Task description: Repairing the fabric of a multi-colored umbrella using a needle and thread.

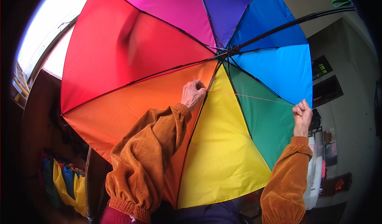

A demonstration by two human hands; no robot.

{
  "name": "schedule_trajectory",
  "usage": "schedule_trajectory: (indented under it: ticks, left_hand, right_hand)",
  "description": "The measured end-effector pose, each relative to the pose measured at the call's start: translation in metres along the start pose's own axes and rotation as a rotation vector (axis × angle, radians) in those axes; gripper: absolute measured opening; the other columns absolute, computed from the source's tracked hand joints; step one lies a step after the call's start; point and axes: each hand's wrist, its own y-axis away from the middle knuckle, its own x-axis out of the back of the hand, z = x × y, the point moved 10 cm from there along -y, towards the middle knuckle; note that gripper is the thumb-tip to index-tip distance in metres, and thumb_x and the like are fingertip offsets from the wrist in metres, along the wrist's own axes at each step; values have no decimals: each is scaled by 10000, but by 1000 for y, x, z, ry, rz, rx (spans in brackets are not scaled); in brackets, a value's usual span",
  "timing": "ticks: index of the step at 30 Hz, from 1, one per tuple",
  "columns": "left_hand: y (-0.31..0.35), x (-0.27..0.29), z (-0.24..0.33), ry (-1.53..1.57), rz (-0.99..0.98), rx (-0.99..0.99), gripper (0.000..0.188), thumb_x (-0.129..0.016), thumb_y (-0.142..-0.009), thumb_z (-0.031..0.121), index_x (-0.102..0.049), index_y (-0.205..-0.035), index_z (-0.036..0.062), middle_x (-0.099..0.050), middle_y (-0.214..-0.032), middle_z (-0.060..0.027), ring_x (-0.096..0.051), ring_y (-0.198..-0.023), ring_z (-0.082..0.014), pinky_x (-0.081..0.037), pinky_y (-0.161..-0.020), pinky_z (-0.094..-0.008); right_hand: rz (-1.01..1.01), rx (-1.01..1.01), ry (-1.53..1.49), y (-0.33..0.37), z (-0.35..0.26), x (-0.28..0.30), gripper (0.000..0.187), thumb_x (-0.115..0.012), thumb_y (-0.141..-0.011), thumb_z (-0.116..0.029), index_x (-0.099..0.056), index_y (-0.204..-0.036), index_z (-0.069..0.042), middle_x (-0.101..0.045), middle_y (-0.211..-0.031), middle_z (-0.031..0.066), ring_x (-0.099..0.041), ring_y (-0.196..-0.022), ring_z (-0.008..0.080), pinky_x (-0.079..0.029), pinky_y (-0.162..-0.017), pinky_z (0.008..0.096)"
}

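Observation:
An opened rainbow umbrella point(223, 152) fills the middle, its underside and black ribs facing me. Its dark shaft point(278, 31) runs from the hub point(226, 53) toward the upper right. My left hand point(193, 93) is closed in a pinch beside the rib between the orange and yellow panels. Over by the outer edge of the green panel, my right hand point(302, 113) is closed too. A thin pinkish thread point(250, 96) stretches taut between both hands, across the yellow and green panels. Whether the thread is fastened to the rib is hidden by my left fingers.
Folded multicoloured fabric point(69, 184) hangs at the lower left, near a brown board point(97, 180). A bright window point(51, 21) is at the upper left. A green loop point(341, 2) is at the shaft's far end. White rolled material point(316, 176) stands at the right.

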Motion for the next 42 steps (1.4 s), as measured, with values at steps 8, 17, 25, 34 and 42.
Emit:
schedule_trajectory:
  ticks: [8,17,25,34,42]
  left_hand:
    - [3,-10,-7,-29,-101,191,174,-590,-698,126,-591,-687,-48,-598,-636,-137,-581,-614,-192,-458,-581,-327]
    - [12,7,26,-411,78,-249,156,-649,-734,125,-554,-739,1,-560,-706,-96,-531,-626,-163,-421,-553,-315]
    - [18,-16,49,-309,-88,-346,44,-585,-765,63,-588,-803,39,-577,-723,-93,-564,-642,-192,-425,-565,-309]
    - [5,8,-14,45,-4,114,132,-560,-765,58,-584,-657,-14,-563,-551,-72,-503,-461,-118,-390,-419,-268]
    - [20,-10,-11,361,-145,494,153,-575,-775,97,-555,-634,41,-489,-538,0,-288,-379,-34,-182,-327,-218]
  right_hand:
    - [-143,177,317,32,-41,-38,152,-541,-885,-156,-473,-786,-63,-319,-559,-36,-240,-394,59,-309,-394,231]
    - [-184,347,276,45,-106,-57,182,-530,-889,-166,-479,-745,-67,-284,-552,-49,-239,-409,47,-278,-397,223]
    - [-181,435,106,10,-142,-62,114,-543,-865,-57,-479,-778,-23,-329,-610,-6,-281,-475,81,-376,-510,247]
    - [-566,219,729,62,73,-190,101,-553,-828,-107,-592,-826,-14,-525,-631,12,-495,-453,71,-463,-432,245]
    - [-912,461,1139,119,184,-237,149,-494,-715,-29,-463,-591,47,-373,-495,140,-441,-446,190,-349,-429,351]
